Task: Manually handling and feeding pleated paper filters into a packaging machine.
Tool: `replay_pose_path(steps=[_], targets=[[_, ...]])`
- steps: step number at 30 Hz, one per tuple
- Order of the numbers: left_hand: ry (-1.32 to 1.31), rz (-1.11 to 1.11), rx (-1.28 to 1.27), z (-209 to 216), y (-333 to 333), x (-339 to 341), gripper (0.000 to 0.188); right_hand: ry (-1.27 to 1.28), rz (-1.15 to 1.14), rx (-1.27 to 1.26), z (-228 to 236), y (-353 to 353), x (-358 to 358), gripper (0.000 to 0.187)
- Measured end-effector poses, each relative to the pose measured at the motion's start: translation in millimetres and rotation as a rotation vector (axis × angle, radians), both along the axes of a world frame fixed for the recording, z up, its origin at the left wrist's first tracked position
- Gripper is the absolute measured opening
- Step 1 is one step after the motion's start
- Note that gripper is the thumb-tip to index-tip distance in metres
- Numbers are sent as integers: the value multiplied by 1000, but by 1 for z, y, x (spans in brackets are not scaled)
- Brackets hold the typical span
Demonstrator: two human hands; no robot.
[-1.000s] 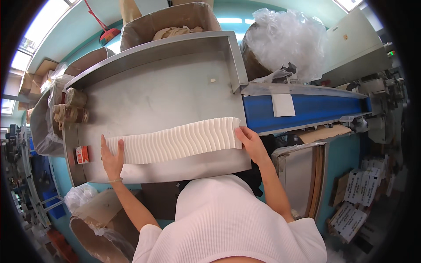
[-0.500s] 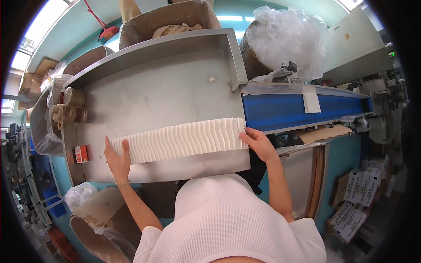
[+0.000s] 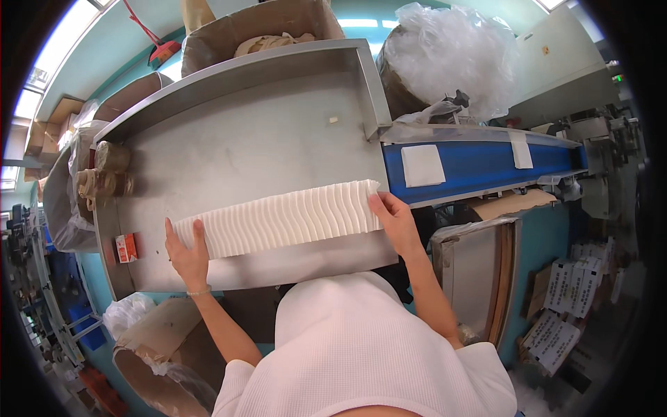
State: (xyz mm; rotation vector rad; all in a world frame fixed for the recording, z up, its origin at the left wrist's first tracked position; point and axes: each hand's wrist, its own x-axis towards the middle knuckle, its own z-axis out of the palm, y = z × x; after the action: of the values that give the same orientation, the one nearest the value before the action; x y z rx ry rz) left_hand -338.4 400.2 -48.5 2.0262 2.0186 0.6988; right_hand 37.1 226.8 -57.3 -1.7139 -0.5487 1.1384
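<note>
A long row of white folded paper napkins (image 3: 285, 217), standing on edge and packed together, lies along the near side of a metal tray table (image 3: 229, 132). At its left end is my left hand (image 3: 186, 254), with fingers stretched upward and the thumb apart, braced against the last napkins. My right hand (image 3: 394, 217) has its thumb and fingers closed on the right end of the row. Just beyond that hand, a white folded napkin (image 3: 422, 165) lies flat on the blue conveyor belt (image 3: 476, 163), with a second napkin (image 3: 521, 150) farther along it.
A raised metal rim (image 3: 236, 66) borders the table's far side. Rolls of tape (image 3: 111, 170) and a small orange-and-white box (image 3: 126, 248) sit at its left. Beyond stand a cardboard box (image 3: 264, 21) and a bin stuffed with clear plastic (image 3: 451, 59). A brown carton (image 3: 160, 340) stands below left.
The nearer napkin has appeared on the belt, while the other has moved right, away from the table. My right hand has shifted slightly left and up; my left hand stays at the row's end.
</note>
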Motion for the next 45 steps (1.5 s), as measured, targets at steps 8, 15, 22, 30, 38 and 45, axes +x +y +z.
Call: replay_pose_path(steps=[8, 15, 22, 30, 38, 45], targets=[[-28, 15, 11, 1, -2, 7, 78, 328, -305, 31, -18, -18, 21, 35], [-17, 22, 15, 1, -4, 11, 78, 473, -172, 18, -3, 9, -4, 38], [-24, 14, -19, 2, -5, 18, 78, 157, 27, 23, -3, -9, 17, 37], [-7, 8, 14, 0, -8, 22, 77, 482, -173, -121, -19, -16, 18, 37], [0, -16, 16, -1, -10, 30, 75, -32, -79, -15, -5, -2, 15, 39], [-27, 20, -21, 2, -11, 34, 75, 448, -123, -28, -8, -10, 12, 31]])
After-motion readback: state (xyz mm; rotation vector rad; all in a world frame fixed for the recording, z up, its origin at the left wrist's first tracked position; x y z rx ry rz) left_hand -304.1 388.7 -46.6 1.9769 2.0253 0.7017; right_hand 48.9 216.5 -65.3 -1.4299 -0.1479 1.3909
